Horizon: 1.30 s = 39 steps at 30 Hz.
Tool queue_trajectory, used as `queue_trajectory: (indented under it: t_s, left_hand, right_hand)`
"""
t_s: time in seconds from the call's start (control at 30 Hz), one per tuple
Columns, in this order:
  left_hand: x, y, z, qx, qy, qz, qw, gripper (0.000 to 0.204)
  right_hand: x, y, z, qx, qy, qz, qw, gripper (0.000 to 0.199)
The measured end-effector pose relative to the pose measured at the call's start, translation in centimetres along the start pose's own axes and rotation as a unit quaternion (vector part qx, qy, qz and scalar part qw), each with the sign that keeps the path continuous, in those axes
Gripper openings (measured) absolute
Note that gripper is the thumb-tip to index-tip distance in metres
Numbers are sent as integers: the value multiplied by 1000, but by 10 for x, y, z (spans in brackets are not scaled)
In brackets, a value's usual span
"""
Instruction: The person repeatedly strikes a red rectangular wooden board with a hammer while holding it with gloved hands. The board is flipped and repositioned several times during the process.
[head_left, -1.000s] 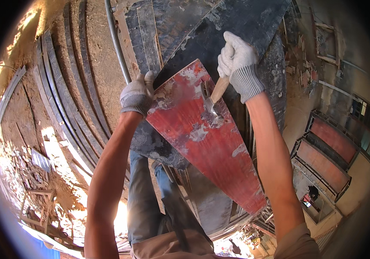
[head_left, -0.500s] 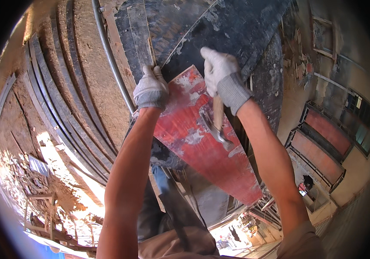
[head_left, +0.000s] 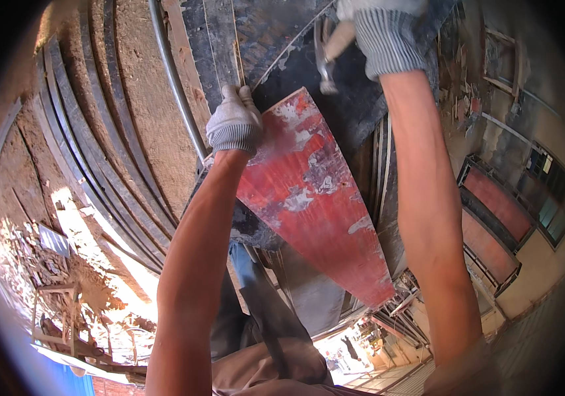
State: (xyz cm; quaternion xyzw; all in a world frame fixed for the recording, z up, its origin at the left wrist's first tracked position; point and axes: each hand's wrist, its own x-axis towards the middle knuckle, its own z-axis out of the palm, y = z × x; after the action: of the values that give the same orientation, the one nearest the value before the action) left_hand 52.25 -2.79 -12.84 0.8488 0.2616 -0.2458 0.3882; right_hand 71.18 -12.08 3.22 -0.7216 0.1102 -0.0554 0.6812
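My right hand (head_left: pixel 391 36), in a pale knit glove with a grey cuff, grips a claw hammer (head_left: pixel 325 69) by its wooden handle, at the upper edge of the view. The metal head hangs over a dark, worn board (head_left: pixel 302 72). My left hand (head_left: pixel 235 122), gloved the same way, is closed at the upper left edge of a red, paint-flaked board (head_left: pixel 322 191). Its fingertips meet at a seam between dark boards; whatever they pinch is too small to make out. The red board tapers toward me and lies partly over the dark boards.
A metal pipe (head_left: pixel 175 79) runs along the left side of the boards. Long dark beams (head_left: pixel 91 158) lie on the dirt ground further left. Scrap wood (head_left: pixel 28 264) litters the lower left. Red panels in dark frames (head_left: pixel 497 198) stand at the right.
My right hand has swung the hammer up and away, from above the red board to over the dark boards. My left hand keeps its place at the red board's edge.
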Motion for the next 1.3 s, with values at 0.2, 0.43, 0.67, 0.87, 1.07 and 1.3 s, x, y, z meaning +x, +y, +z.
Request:
queue_trajectory:
  t_s: [0.2, 0.43, 0.67, 0.87, 1.07, 1.3]
  left_hand:
    - [6, 0, -1, -12, -22, -31, 999, 39]
    - [4, -1, -1, -5, -9, -17, 1000, 40]
    - [6, -2, -3, -20, -25, -31, 999, 42]
    - [9, -3, 1, -21, -28, -39, 999, 45]
    - [6, -5, 0, -16, -12, -12, 1000, 44]
    - [7, -3, 0, -15, -11, -21, 1000, 41]
  right_hand:
    - [-58, 21, -19, -174, -18, 282, 944, 47]
    - [-52, 64, -16, -212, -212, 214, 930, 34]
    - [-66, 57, -17, -244, -312, 194, 898, 31]
    - [-67, 80, 11, -374, -314, 108, 866, 41]
    - [-71, 49, -36, -195, -307, 25, 931, 45]
    - [-86, 40, -46, -131, -95, 245, 956, 40]
